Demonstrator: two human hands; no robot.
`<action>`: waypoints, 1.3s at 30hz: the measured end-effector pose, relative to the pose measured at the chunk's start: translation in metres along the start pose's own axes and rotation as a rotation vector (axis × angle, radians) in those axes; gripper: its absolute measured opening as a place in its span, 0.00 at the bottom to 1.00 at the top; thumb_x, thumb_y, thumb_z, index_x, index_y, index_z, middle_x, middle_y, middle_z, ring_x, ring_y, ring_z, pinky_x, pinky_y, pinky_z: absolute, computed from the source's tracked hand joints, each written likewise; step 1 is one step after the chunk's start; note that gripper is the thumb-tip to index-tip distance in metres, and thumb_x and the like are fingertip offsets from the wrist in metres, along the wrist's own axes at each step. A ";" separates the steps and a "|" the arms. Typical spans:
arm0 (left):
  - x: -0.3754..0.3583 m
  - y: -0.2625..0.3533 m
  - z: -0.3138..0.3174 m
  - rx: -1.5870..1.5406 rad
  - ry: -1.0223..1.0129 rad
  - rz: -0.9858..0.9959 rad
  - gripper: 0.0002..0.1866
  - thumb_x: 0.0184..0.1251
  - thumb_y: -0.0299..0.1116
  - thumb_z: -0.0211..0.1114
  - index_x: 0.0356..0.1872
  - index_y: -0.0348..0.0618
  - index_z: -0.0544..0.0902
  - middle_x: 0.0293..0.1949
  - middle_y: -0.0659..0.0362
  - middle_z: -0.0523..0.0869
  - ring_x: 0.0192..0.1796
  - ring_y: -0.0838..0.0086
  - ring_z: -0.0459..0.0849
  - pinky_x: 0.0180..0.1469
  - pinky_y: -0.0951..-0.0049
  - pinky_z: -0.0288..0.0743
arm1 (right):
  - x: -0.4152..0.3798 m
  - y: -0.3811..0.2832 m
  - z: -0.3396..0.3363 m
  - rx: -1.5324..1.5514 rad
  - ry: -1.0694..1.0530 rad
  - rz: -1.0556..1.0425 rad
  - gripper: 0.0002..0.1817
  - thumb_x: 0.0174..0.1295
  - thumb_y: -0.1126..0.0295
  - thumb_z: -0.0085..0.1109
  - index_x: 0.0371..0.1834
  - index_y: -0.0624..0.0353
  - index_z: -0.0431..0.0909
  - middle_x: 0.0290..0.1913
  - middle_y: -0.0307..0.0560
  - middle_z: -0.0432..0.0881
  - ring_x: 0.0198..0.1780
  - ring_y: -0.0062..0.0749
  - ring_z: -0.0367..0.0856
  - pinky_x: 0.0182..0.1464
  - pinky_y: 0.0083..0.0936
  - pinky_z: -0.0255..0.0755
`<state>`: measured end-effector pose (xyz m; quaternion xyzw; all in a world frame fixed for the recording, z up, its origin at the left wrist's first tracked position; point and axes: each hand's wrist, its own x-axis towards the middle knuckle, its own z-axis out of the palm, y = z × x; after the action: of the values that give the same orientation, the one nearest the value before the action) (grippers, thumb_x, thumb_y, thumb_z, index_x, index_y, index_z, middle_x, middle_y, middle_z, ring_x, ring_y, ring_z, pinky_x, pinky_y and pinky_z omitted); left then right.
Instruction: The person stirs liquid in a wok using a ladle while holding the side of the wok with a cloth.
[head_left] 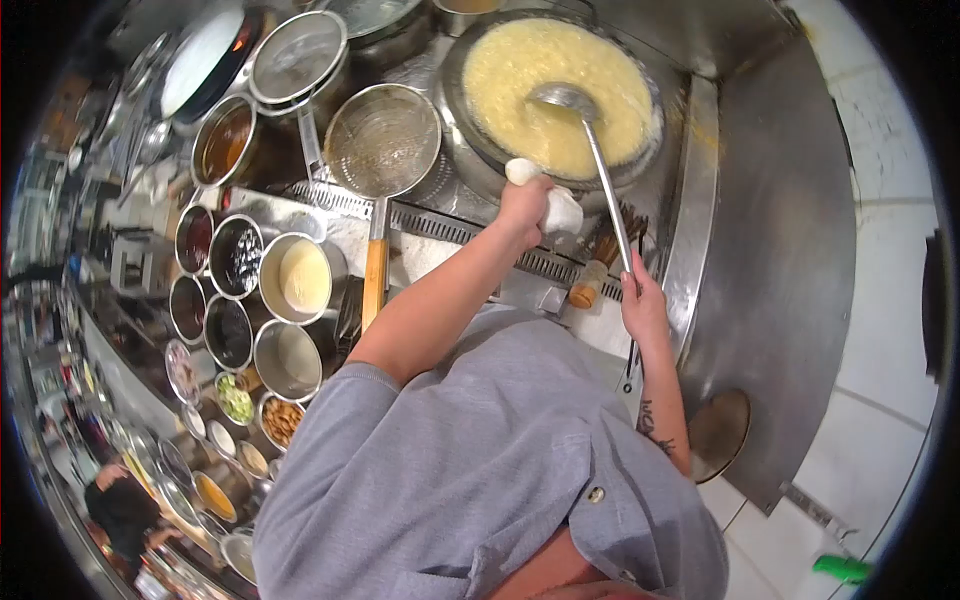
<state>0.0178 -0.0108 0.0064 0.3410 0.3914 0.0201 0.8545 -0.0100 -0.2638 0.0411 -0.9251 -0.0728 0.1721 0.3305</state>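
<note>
While the wok (470, 110) of yellow batter-like liquid (550, 85) sits at twelve o'clock on the steel surface (455, 235), the left hand (527, 203) is closed round a white cloth (556, 207) at the wok's near rim; the right hand (643, 305), at three o'clock, is curled about the long handle of a ladle (600, 160), its bowl resting in the liquid; a wire strainer (383, 140) lies at eleven o'clock; sauce tins (250, 300) crowd nine o'clock.

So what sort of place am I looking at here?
Most likely a restaurant kitchen's wok station: a large wok of yellow liquid stirred with a long ladle, a wire skimmer, and rows of metal seasoning pots alongside.
</note>
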 end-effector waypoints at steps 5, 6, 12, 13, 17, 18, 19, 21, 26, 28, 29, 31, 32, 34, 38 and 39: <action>0.014 -0.016 -0.005 0.101 0.025 0.095 0.18 0.72 0.34 0.60 0.57 0.35 0.79 0.49 0.50 0.85 0.49 0.60 0.86 0.50 0.56 0.81 | 0.031 0.012 0.005 0.116 -0.088 -0.139 0.26 0.76 0.70 0.49 0.75 0.66 0.65 0.70 0.57 0.75 0.72 0.36 0.71 0.71 0.26 0.62; 0.016 -0.021 -0.003 0.230 0.113 0.223 0.18 0.69 0.32 0.62 0.58 0.37 0.79 0.49 0.52 0.86 0.49 0.62 0.85 0.50 0.58 0.79 | 0.051 0.046 0.013 0.023 0.005 -0.251 0.26 0.76 0.69 0.49 0.75 0.64 0.65 0.68 0.57 0.78 0.67 0.36 0.76 0.68 0.26 0.66; 0.018 -0.022 0.004 0.177 0.217 0.156 0.26 0.58 0.32 0.67 0.60 0.35 0.79 0.55 0.45 0.84 0.59 0.56 0.84 0.58 0.60 0.77 | 0.107 0.047 0.003 -0.112 -0.015 -0.160 0.28 0.77 0.65 0.49 0.78 0.57 0.63 0.69 0.63 0.75 0.63 0.43 0.79 0.63 0.31 0.70; 0.012 -0.019 0.005 0.170 0.218 0.117 0.27 0.57 0.33 0.67 0.60 0.35 0.78 0.56 0.45 0.84 0.59 0.56 0.84 0.57 0.60 0.77 | 0.108 0.034 -0.001 -0.163 -0.025 -0.124 0.27 0.77 0.65 0.49 0.78 0.57 0.63 0.68 0.63 0.75 0.62 0.45 0.79 0.62 0.32 0.71; 0.026 -0.017 0.001 0.165 0.216 0.055 0.28 0.57 0.34 0.68 0.60 0.34 0.78 0.56 0.45 0.84 0.59 0.57 0.84 0.56 0.59 0.78 | 0.117 0.001 -0.019 -0.227 -0.029 -0.203 0.27 0.77 0.64 0.48 0.78 0.57 0.63 0.68 0.62 0.76 0.62 0.50 0.79 0.61 0.35 0.72; 0.025 -0.015 0.000 0.165 0.204 0.052 0.28 0.57 0.34 0.68 0.60 0.34 0.77 0.56 0.45 0.84 0.59 0.57 0.84 0.56 0.58 0.78 | 0.129 0.003 -0.024 -0.238 -0.041 -0.176 0.27 0.77 0.64 0.48 0.78 0.56 0.63 0.68 0.62 0.76 0.63 0.50 0.79 0.61 0.35 0.72; 0.019 -0.013 0.002 0.166 0.187 0.048 0.28 0.57 0.34 0.68 0.61 0.34 0.77 0.56 0.45 0.84 0.59 0.56 0.84 0.56 0.58 0.78 | 0.137 0.002 -0.029 -0.249 -0.047 -0.146 0.27 0.78 0.64 0.47 0.78 0.56 0.63 0.68 0.62 0.76 0.63 0.51 0.79 0.61 0.35 0.72; 0.005 -0.003 -0.002 0.188 0.121 0.033 0.34 0.58 0.36 0.69 0.66 0.35 0.72 0.59 0.45 0.82 0.60 0.56 0.83 0.58 0.58 0.78 | 0.145 -0.003 -0.031 -0.277 -0.009 -0.278 0.27 0.77 0.64 0.47 0.78 0.56 0.64 0.68 0.62 0.76 0.65 0.53 0.78 0.62 0.37 0.72; -0.030 0.015 -0.001 0.161 0.241 -0.072 0.40 0.59 0.40 0.70 0.70 0.33 0.66 0.61 0.44 0.79 0.61 0.55 0.82 0.61 0.57 0.76 | 0.137 -0.032 -0.021 -0.409 0.066 -0.369 0.27 0.77 0.64 0.48 0.77 0.57 0.65 0.68 0.64 0.75 0.66 0.60 0.75 0.63 0.40 0.70; -0.030 0.018 -0.004 0.108 0.210 -0.071 0.40 0.59 0.40 0.70 0.71 0.32 0.65 0.62 0.43 0.79 0.61 0.55 0.82 0.61 0.57 0.77 | 0.131 -0.032 -0.011 -0.377 0.086 -0.355 0.27 0.77 0.64 0.48 0.77 0.57 0.65 0.67 0.65 0.76 0.66 0.62 0.74 0.64 0.42 0.70; -0.028 0.015 -0.002 0.083 0.192 -0.073 0.41 0.59 0.40 0.69 0.71 0.32 0.64 0.62 0.43 0.79 0.61 0.54 0.82 0.60 0.57 0.77 | 0.135 -0.021 -0.006 -0.368 0.096 -0.386 0.27 0.77 0.63 0.49 0.77 0.56 0.65 0.66 0.65 0.76 0.65 0.62 0.75 0.63 0.42 0.70; 0.007 -0.005 -0.004 0.140 0.157 0.038 0.38 0.58 0.38 0.69 0.68 0.31 0.69 0.59 0.43 0.81 0.59 0.54 0.83 0.58 0.59 0.78 | 0.148 -0.001 0.004 -0.350 0.119 -0.453 0.26 0.77 0.63 0.49 0.77 0.54 0.66 0.65 0.65 0.77 0.64 0.63 0.76 0.62 0.43 0.71; 0.017 -0.010 -0.003 0.172 0.185 0.072 0.36 0.57 0.38 0.70 0.67 0.31 0.70 0.59 0.43 0.82 0.58 0.55 0.84 0.58 0.59 0.79 | 0.142 -0.008 0.006 -0.390 0.090 -0.341 0.27 0.77 0.62 0.50 0.76 0.54 0.66 0.65 0.65 0.77 0.63 0.63 0.77 0.62 0.43 0.71; 0.012 -0.013 0.000 0.192 0.247 0.118 0.33 0.56 0.36 0.70 0.62 0.30 0.75 0.56 0.44 0.84 0.56 0.56 0.85 0.56 0.60 0.80 | 0.130 -0.012 0.008 -0.288 0.054 -0.351 0.27 0.76 0.62 0.51 0.76 0.60 0.66 0.64 0.66 0.78 0.62 0.63 0.77 0.63 0.42 0.71; 0.023 -0.022 -0.006 0.167 0.134 0.250 0.24 0.59 0.31 0.69 0.56 0.31 0.80 0.48 0.48 0.87 0.48 0.59 0.88 0.49 0.59 0.83 | 0.137 0.029 0.024 -0.098 0.067 -0.434 0.25 0.75 0.64 0.52 0.72 0.63 0.69 0.56 0.64 0.84 0.55 0.41 0.84 0.57 0.33 0.74; 0.043 -0.036 -0.011 0.018 0.017 0.254 0.22 0.62 0.32 0.68 0.56 0.32 0.80 0.48 0.48 0.87 0.47 0.59 0.89 0.48 0.57 0.83 | 0.123 0.018 0.024 -0.051 0.063 -0.355 0.25 0.75 0.66 0.53 0.72 0.64 0.69 0.56 0.62 0.84 0.54 0.37 0.83 0.58 0.31 0.74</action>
<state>0.0319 -0.0195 -0.0480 0.3953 0.3523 0.1275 0.8387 0.0960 -0.2335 -0.0210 -0.9108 -0.2289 0.0800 0.3342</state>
